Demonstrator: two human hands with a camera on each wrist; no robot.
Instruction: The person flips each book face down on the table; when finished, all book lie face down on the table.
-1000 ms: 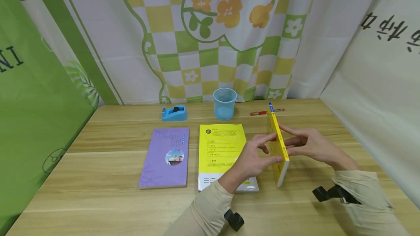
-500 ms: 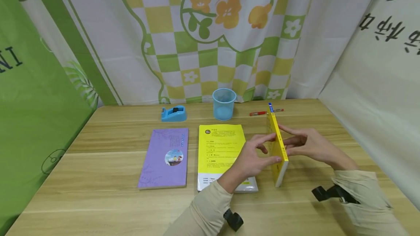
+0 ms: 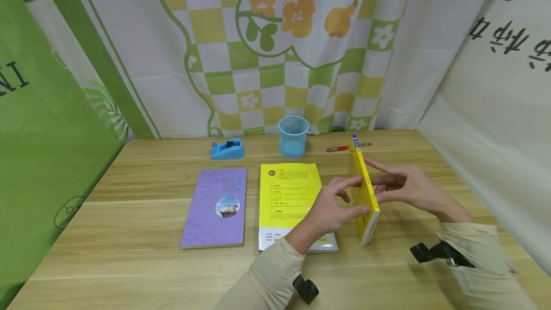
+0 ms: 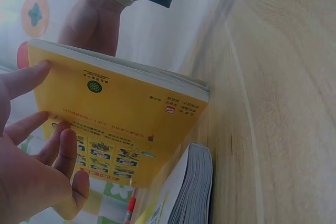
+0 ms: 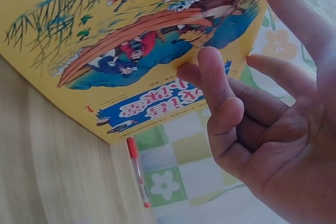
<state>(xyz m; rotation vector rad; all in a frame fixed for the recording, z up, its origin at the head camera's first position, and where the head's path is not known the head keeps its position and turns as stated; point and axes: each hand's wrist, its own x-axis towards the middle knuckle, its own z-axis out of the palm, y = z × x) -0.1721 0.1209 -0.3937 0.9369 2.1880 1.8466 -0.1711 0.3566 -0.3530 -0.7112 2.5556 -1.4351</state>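
A yellow book (image 3: 364, 171) stands upright on its long edge, spine up, between my hands. From the left, my left hand (image 3: 324, 208) touches its back cover with thumb and fingertips near the spine; the other fingers bend loosely in the left wrist view. Against the opposite side is my right hand (image 3: 409, 188), fingertips at the front cover (image 5: 131, 40), which shows a boat picture and a blue title panel. Neither hand wraps round the book. Left of it a larger yellow-and-white book (image 3: 288, 195) lies flat, partly behind my left forearm.
A purple book (image 3: 215, 209) lies farther left. Along the back of the wooden table (image 3: 129, 271) stand a blue tape dispenser (image 3: 228, 150) and a blue mesh pen cup (image 3: 293, 140). A red pen (image 3: 337, 149) lies behind the upright book, partly hidden by it.
The upright book and my left hand stay almost in place. The topmost finger of my right hand has lifted slightly. The head view has shifted a little.
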